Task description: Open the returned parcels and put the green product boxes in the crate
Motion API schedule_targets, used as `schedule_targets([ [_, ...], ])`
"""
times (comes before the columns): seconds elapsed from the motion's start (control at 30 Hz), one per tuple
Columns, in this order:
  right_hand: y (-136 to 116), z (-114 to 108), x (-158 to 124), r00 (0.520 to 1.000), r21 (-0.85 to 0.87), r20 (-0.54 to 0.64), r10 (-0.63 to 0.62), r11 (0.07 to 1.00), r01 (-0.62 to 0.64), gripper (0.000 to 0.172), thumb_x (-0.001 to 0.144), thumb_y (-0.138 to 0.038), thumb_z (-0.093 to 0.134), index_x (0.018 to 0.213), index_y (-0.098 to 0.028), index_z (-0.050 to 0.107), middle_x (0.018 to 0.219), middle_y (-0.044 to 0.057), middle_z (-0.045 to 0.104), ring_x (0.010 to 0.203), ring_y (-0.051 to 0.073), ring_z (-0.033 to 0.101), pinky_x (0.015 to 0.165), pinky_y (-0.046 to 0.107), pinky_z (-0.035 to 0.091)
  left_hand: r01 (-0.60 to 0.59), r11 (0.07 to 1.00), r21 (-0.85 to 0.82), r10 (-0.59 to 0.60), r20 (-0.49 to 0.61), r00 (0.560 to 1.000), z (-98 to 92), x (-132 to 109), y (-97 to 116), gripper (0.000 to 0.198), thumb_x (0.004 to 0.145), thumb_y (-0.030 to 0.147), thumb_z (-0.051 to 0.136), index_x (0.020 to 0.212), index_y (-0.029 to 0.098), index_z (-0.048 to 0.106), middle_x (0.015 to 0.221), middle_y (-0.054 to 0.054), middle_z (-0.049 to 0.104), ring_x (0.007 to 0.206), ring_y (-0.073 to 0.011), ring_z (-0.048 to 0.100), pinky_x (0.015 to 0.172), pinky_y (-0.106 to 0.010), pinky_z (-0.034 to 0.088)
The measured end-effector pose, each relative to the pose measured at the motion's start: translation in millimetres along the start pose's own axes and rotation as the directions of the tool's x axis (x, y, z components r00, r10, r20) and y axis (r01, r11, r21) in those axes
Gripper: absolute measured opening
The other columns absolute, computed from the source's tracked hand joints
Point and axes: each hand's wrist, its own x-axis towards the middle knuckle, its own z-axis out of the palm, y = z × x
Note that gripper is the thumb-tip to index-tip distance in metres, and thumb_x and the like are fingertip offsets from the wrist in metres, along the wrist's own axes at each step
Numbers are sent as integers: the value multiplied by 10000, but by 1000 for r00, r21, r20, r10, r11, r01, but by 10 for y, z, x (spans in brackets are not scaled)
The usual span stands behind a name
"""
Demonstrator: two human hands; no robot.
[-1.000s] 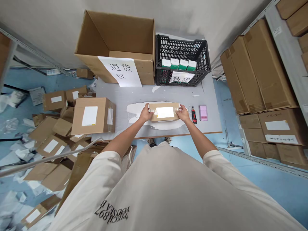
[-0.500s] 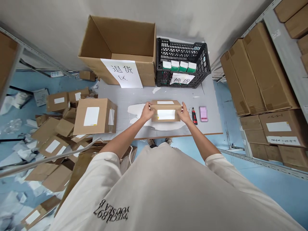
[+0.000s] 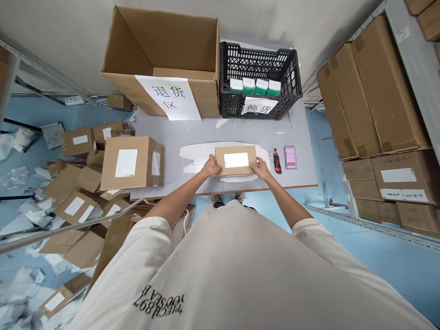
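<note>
A small brown cardboard box (image 3: 220,155) with a white label on its upper face is held between my two hands near the table's front edge. My left hand (image 3: 213,166) grips its left end, the fingers closed round the corner. At the opposite end my right hand (image 3: 261,168) closes on the lower right corner. Just right of that hand lies a red and black utility knife (image 3: 277,161), and beyond it a pink and purple item (image 3: 290,157) with a blurred surface. Nothing of the box's underside shows.
A large open carton (image 3: 185,50) with a paper sign stands at the back. Beside it a black plastic crate (image 3: 261,64) holds several green-and-white boxes (image 3: 261,87). A labelled box (image 3: 154,160) sits on the table's left. Cartons pile up on the left floor; shelves (image 3: 412,50) line the right.
The box has tipped, so one labelled face now shows where two faces showed before. Both hands have shifted slightly with it and stay on its ends. The camera view has moved a little.
</note>
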Motion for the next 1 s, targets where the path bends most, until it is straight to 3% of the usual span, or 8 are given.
schedule_targets([
  [0.1,18,-34,46,1000,-1,21,2,1000,-2,747,875,-536,709,1540,-197,663,1407,162,729,1345,334,689,1290,511,524,30,997,-78,-32,-28,999,11,43,-28,578,841,330,835,1311,273,504,1074,-103,744,1107,-371,742,1043,-504,567],
  [0.2,-49,-82,131,999,98,32,-15,995,12,763,897,-558,713,1581,-227,641,1563,169,698,1380,324,703,1281,502,535,47,984,-173,-63,-86,994,-22,119,19,632,894,375,807,1430,265,491,1351,-174,748,1251,-355,746,1133,-489,552],
  [0.27,-135,-109,200,999,177,9,-35,984,33,813,898,-544,722,1644,-243,602,1700,174,621,1459,326,677,1312,499,512,39,968,-248,-69,-115,991,-42,172,82,714,901,369,801,1526,274,470,1564,-197,670,1370,-331,721,1184,-456,538],
  [0.37,-281,-127,276,999,261,9,-50,964,46,880,890,-529,743,1704,-254,558,1786,171,557,1580,338,600,1357,504,468,16,938,-346,-58,-111,992,-49,213,196,865,882,361,816,1657,300,436,1679,-199,607,1459,-326,694,1203,-442,543],
  [0.53,-425,-131,255,997,354,54,-51,935,29,954,898,-477,723,1778,-222,456,1715,168,640,1530,314,661,1358,490,479,-26,896,-443,0,-59,998,-79,92,357,990,906,346,800,1789,259,361,1615,-194,688,1440,-325,702,1228,-451,534],
  [0.67,-454,-229,203,995,340,-83,-59,937,84,856,923,-531,729,1718,-277,537,1652,145,686,1497,328,674,1322,509,521,-104,898,-427,53,-128,990,-155,-20,471,862,957,358,755,1757,283,441,1634,-157,656,1444,-318,681,1198,-426,551],
  [0.83,-396,-354,216,971,316,-227,-81,936,152,771,924,-580,690,1623,-262,616,1526,133,734,1385,304,711,1233,479,585,-160,926,-341,92,-207,974,-140,-2,582,724,955,303,729,1652,240,543,1404,-122,709,1246,-275,730,1095,-389,585],
  [1.0,-195,-290,203,973,215,-230,-14,974,64,752,878,-669,720,1464,-196,726,1248,116,806,1203,320,757,1170,522,608,-105,989,-103,92,-122,988,-30,-7,491,570,918,239,757,1471,237,619,1108,-65,731,1090,-288,719,1032,-412,578],
])
